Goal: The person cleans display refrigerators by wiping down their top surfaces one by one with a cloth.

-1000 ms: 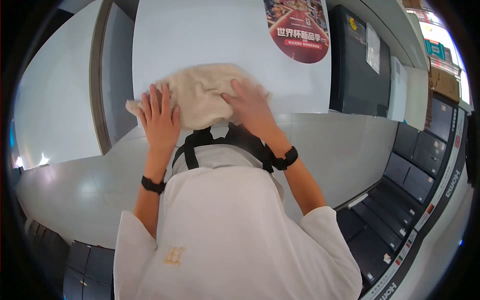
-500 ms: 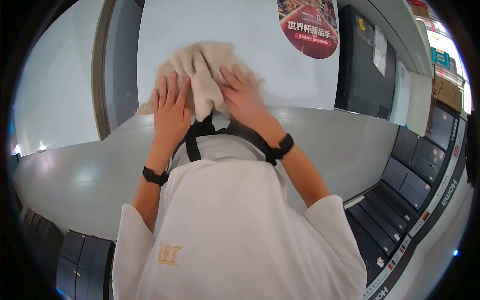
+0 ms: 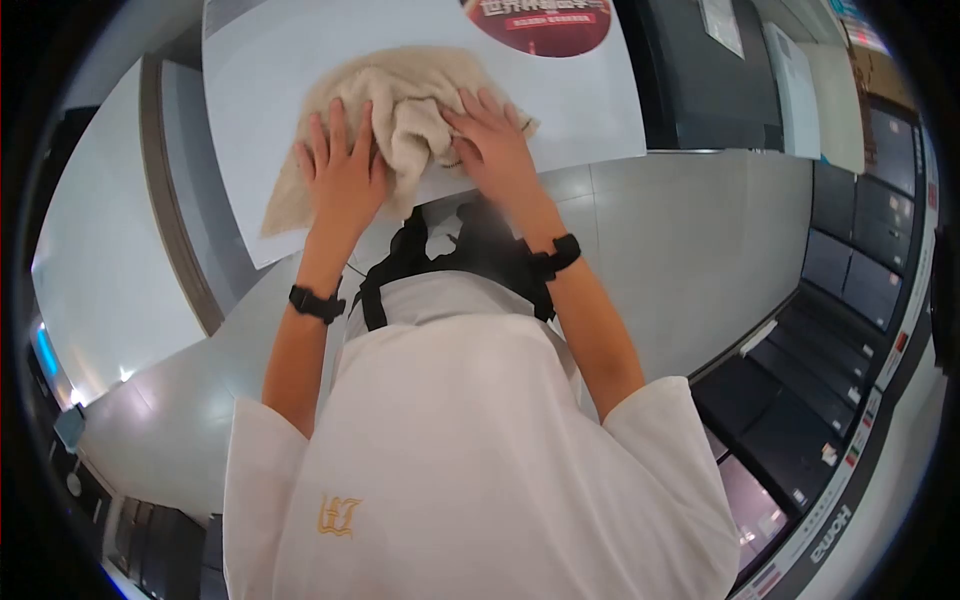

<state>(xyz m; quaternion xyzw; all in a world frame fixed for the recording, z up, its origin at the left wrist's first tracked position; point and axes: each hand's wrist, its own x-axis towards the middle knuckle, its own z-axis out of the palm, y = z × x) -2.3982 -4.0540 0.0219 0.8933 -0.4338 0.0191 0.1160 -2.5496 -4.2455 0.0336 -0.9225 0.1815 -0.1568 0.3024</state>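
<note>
A beige towel [image 3: 350,85] lies on the white top [image 3: 250,60] in front of me, its middle bunched into thick folds and its left corner reaching the near edge. On its left part my left hand [image 3: 345,180] rests flat, with the fingers spread. My right hand [image 3: 497,150] touches the right side of the towel, fingers stretched out and a little apart, the thumb near the folds. Part of the towel under both hands is hidden.
A round red sticker [image 3: 545,25] is on the white top. At right stands a black cabinet [image 3: 710,100], beside a white unit [image 3: 795,95]. A white panel with a brown edge [image 3: 165,190] stands at left. Dark display units [image 3: 800,400] line the right side.
The view has turned and shifted, so the white top sits higher and tilted. The towel's middle fold, earlier hanging toward me, is now bunched between my hands. Its left side spreads wider.
</note>
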